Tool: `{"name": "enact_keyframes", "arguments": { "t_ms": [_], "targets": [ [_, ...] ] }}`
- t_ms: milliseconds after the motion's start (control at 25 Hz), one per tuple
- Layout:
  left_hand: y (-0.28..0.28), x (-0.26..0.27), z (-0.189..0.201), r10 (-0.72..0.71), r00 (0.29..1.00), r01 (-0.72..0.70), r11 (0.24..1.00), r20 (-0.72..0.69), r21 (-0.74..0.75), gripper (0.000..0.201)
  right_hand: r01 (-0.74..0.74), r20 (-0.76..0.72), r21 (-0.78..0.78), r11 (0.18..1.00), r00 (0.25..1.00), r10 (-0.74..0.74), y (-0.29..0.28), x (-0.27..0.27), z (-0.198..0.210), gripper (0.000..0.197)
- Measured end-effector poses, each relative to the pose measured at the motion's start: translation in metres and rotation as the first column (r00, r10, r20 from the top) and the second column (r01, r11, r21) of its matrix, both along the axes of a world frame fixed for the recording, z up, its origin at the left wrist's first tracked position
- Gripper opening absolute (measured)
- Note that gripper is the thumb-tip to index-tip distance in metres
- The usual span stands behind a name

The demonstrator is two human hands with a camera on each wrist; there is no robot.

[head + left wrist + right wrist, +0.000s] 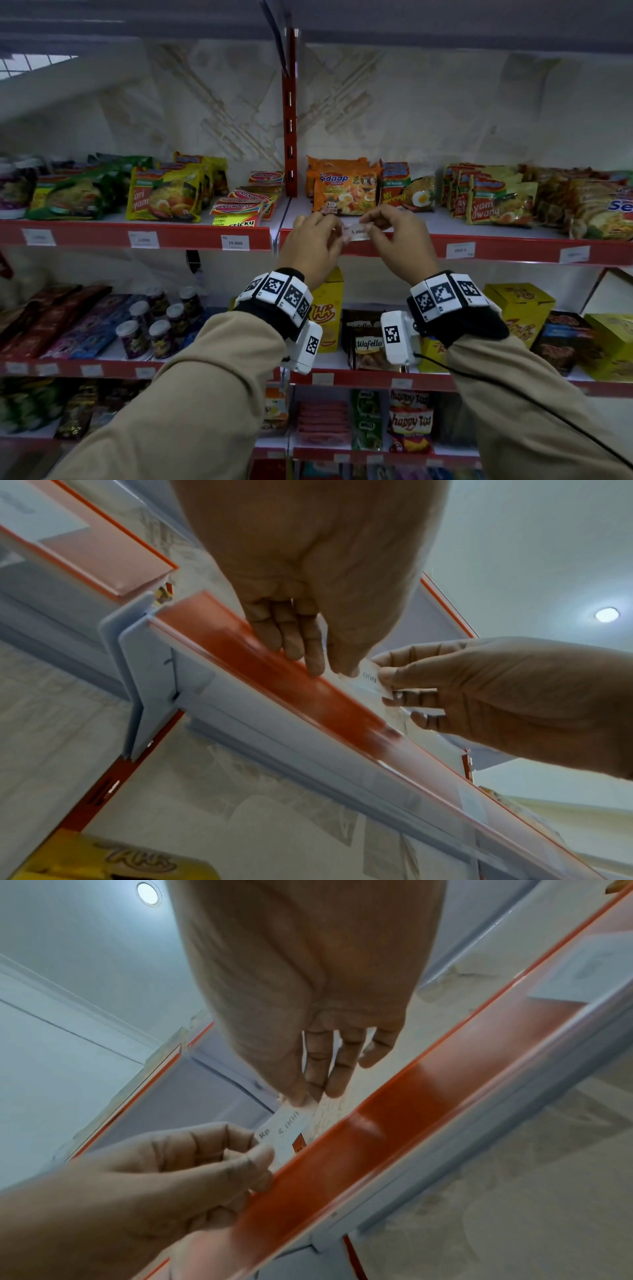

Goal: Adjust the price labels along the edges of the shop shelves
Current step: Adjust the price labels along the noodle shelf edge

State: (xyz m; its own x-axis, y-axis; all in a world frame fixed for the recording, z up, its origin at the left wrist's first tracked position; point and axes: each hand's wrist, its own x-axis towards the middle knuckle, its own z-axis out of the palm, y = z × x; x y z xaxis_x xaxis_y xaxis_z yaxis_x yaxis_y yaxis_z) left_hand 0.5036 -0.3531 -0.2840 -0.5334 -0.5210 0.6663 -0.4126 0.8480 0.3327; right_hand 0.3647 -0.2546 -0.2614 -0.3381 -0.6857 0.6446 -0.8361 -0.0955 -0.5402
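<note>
Just right of centre in the head view, a person's two hands meet at the front edge of a shop shelf, sharing one small white price label point(357, 232) printed "5.000". The left hand point(310, 245) pinches the label's left end between thumb and fingertips; the right hand point(399, 236) pinches its right end the same way, the remaining fingers loosely curled. Holding both ends likely keeps the thin slip flat and level — a one-sided grip would probably let it bend. The label sits at the top lip of the red label rail point(513, 245), not yet seated behind its clear cover (from the left wrist view the slip stands just above the rail, beside the fingers point(313, 653) that rest on the strip). It hangs directly below an orange noodle packet point(344, 192), probably the product it prices. Other labels point(235, 243) already sit in the rail to the left and right of the frame, spaced under their goods. Below, in the lower half of the picture, a second shelf holds yellow snack boxes point(520, 308) and wafer packets. The step in hand appears to be sliding this slip into its channel — both hands would need to lower together.
</note>
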Motion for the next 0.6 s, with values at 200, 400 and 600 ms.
{"name": "enact_keyframes", "arguments": {
  "t_ms": [200, 400, 600],
  "targets": [
    [0.001, 0.011, 0.01, -0.001, 0.992, 0.007, 0.999, 0.126, -0.051, 0.021, 0.034, 0.049, -0.078, 0.996, 0.998, -0.03, -0.008, -0.005, 0.002, 0.009],
    [0.0, 0.014, 0.013, -0.005, 0.994, 0.004, 1.0, 0.106, 0.004, 0.021, 0.115, -0.026, 0.019, 0.993, 0.993, -0.114, -0.016, 0.005, -0.013, 0.008],
    [-0.003, 0.005, 0.006, 0.02, 0.981, -0.011, 0.999, 0.195, -0.047, 0.021, 0.124, -0.132, 0.077, 0.989, 0.985, -0.113, -0.014, 0.002, -0.013, 0.008]
  ]
}}
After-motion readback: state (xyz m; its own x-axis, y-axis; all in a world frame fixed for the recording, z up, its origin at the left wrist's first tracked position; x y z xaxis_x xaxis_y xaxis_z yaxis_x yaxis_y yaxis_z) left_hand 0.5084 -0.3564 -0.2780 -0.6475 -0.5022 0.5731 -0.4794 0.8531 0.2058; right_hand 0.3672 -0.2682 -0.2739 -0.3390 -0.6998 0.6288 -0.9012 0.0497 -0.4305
